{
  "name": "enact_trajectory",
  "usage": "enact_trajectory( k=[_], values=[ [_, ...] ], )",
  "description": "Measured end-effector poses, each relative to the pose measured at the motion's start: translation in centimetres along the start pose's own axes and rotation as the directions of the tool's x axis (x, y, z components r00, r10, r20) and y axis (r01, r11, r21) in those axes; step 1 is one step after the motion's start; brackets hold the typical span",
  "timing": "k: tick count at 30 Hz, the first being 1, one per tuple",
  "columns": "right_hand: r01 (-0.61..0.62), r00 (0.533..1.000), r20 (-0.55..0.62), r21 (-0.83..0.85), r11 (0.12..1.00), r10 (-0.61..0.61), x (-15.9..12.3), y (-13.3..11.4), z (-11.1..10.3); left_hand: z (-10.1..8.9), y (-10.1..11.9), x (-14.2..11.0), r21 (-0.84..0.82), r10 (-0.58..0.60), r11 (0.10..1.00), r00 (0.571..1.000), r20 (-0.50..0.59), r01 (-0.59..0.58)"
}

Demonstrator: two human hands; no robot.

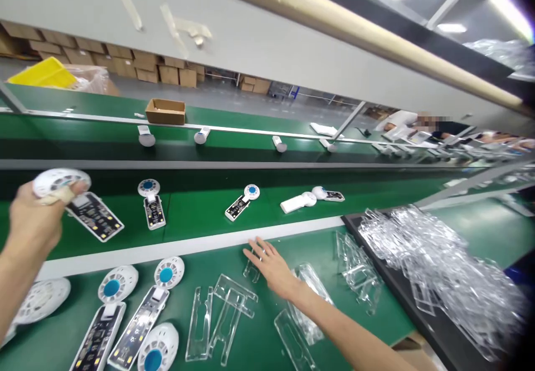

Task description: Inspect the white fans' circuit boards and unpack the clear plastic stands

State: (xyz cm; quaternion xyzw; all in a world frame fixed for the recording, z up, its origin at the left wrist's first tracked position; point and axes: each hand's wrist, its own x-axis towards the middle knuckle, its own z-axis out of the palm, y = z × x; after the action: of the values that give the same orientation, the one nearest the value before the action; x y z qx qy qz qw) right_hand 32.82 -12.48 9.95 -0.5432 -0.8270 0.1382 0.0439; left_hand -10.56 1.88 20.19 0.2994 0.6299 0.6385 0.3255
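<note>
My left hand (35,215), with a finger cot or tape on the thumb, grips the white round head of a device (98,215) at the left, over the green belt. Its rectangular handle shows a bare circuit board with small yellow squares. My right hand (271,265) reaches to the white strip at the bench edge, fingers stretched out over a small clear plastic frame (251,272); whether it touches the frame is hard to see. Other clear plastic frames (198,323) lie below it. Similar devices (140,326) with blue-centred round heads lie at the lower left.
More devices (154,209) lie spaced along the green belt (200,204). At right, a black tray (422,310) bears a heap of clear plastic frames (443,271). Overhead runs a grey shelf panel (271,42). Beyond stand an open cardboard box (166,116) and several people at the far right.
</note>
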Motion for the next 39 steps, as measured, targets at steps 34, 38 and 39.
enact_trajectory(
  k=[34, 38, 39],
  values=[
    [-0.137, 0.873, -0.413, 0.302, 0.943, 0.259, 4.9, -12.6, -1.9, 11.2, -0.1, -18.5, -0.396, -0.202, 0.818, 0.853, 0.481, 0.416],
    [-0.058, 0.9, -0.383, 0.366, 0.929, 0.207, 4.7, -12.0, -3.2, 10.8, -0.3, -18.5, -0.461, -0.167, 0.761, 0.824, 0.541, 0.457],
    [-0.032, 0.894, -0.408, 0.351, 0.936, 0.184, 4.6, -12.0, -3.8, 10.6, -0.6, -18.6, -0.436, -0.164, 0.762, 0.794, 0.586, 0.479]
  ],
)
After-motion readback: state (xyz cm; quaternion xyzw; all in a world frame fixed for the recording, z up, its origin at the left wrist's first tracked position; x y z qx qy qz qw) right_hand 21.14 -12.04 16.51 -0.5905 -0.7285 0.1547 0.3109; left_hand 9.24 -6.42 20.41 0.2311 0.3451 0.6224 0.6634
